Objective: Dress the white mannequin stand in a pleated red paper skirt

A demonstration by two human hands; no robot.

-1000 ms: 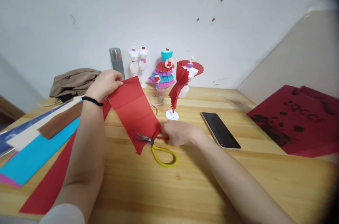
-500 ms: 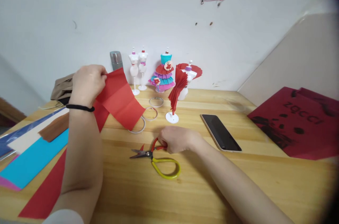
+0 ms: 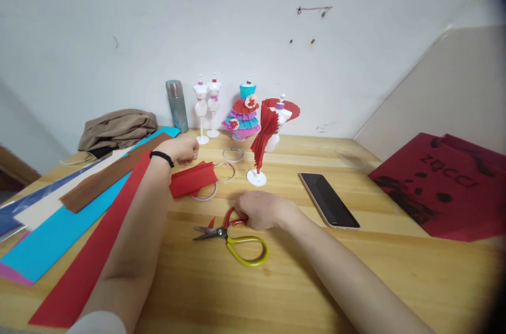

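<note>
My left hand (image 3: 184, 150) is closed just above the table, behind a folded red paper (image 3: 193, 178); whether anything is between its fingers is hidden. My right hand (image 3: 259, 209) has its fingers closed at the red handle of the scissors (image 3: 247, 249), which lie with blades apart and pointing left. A small red scrap (image 3: 212, 222) is by the blades. A white mannequin (image 3: 279, 115) draped in pleated red paper stands behind my right hand. Under my left forearm runs a long red strip (image 3: 90, 249).
Blue (image 3: 59, 239) and brown strips (image 3: 114, 173) lie at left. Bare mannequins (image 3: 201, 107), a ruffled dress (image 3: 242, 113) and a flask (image 3: 177, 107) stand at the back. Metal rings (image 3: 233, 154) lie mid-table; a phone (image 3: 329, 199) and red bag (image 3: 438, 186) are right.
My left hand has moved right and down. The red paper it was holding up now lies folded on the table, over part of a ring. My right hand has stayed at the scissors.
</note>
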